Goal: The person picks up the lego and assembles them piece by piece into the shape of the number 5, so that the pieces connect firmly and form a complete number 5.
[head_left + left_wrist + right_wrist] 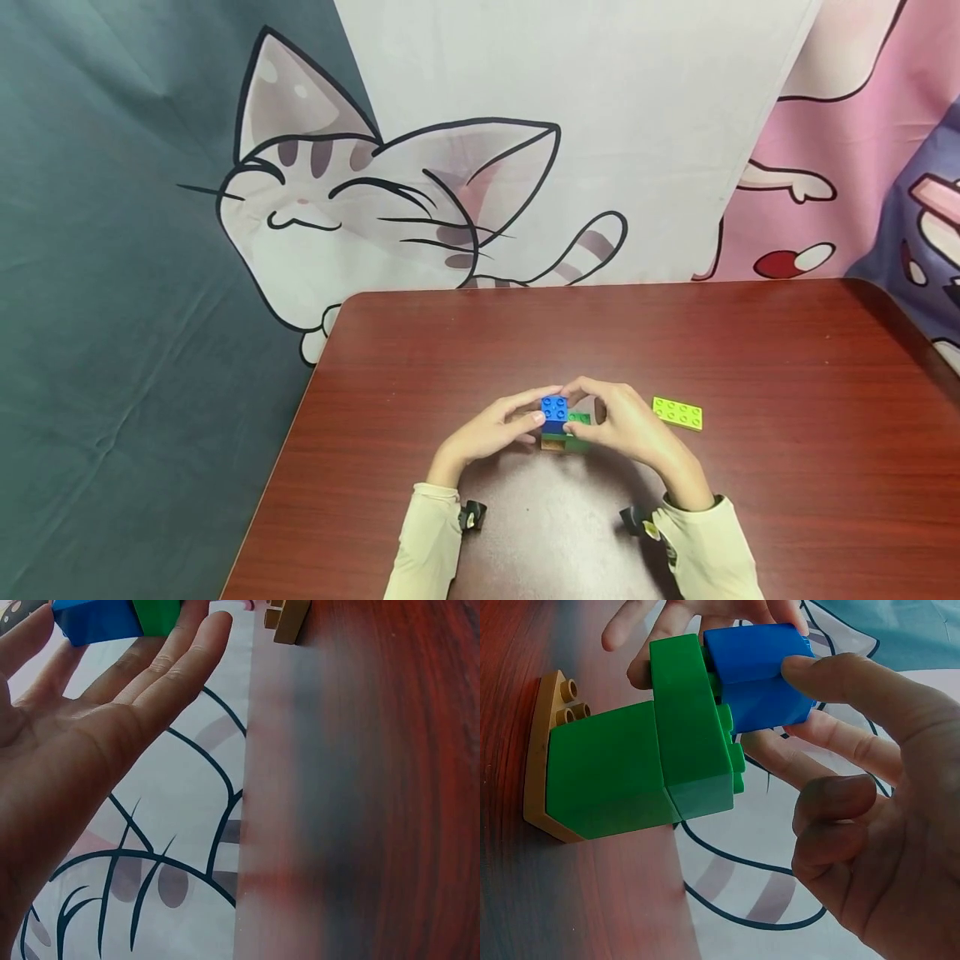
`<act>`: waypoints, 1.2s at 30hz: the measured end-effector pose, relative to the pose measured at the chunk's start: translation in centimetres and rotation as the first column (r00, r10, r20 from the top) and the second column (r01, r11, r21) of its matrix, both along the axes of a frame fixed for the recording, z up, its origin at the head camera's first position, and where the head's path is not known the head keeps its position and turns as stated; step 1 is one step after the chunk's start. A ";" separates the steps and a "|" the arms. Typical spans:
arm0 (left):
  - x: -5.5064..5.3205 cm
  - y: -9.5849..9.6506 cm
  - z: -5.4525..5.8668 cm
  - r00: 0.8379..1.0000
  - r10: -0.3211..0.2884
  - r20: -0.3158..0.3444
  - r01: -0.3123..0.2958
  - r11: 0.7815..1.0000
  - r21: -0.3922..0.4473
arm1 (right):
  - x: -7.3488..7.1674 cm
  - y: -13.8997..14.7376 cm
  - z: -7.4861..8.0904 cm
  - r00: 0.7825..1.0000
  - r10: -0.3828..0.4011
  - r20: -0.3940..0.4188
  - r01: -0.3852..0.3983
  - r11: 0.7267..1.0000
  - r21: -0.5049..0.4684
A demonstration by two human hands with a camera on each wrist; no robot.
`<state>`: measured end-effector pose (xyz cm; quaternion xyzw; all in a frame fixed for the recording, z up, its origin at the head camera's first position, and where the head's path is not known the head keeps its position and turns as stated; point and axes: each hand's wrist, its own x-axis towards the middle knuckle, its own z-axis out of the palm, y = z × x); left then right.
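In the head view, a blue toy building brick (554, 412) with studs on top sits on one end of a green brick (690, 727). That green brick lies across a green block (604, 772), which stands on a thin tan plate (538, 761) on the table. My right hand (626, 421) pinches the blue brick between thumb and fingers, seen close up in the right wrist view. From the other side my left hand (498, 427) holds the same brick, thumb at its near left corner and fingers behind.
A lime-green flat brick (677, 413) with studs lies to the right of my right hand. The reddish-brown table (420, 342) ends at the back against a cloth (600, 83) printed with a cartoon cat.
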<state>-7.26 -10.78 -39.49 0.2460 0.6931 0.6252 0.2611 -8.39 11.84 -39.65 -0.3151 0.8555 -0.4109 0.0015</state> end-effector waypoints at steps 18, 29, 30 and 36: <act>-1.0 -0.5 -3.1 0.997 -0.004 -0.072 0.003 1.000 -0.022 | 0.1 0.0 0.1 1.000 0.018 0.018 -0.018 1.000 -0.003; 0.0 -0.3 0.0 0.999 -0.008 -0.045 0.007 1.000 -0.009 | 0.1 -0.1 0.0 1.000 -0.004 0.028 0.005 1.000 -0.015; 0.0 -0.3 0.0 0.999 -0.007 -0.046 0.006 1.000 -0.012 | 0.1 -0.1 0.0 1.000 -0.004 0.026 0.005 1.000 -0.017; 0.1 -0.3 -0.1 0.999 -0.011 -0.048 0.011 1.000 -0.002 | 0.1 -0.1 0.0 1.000 -0.008 0.029 0.009 1.000 -0.021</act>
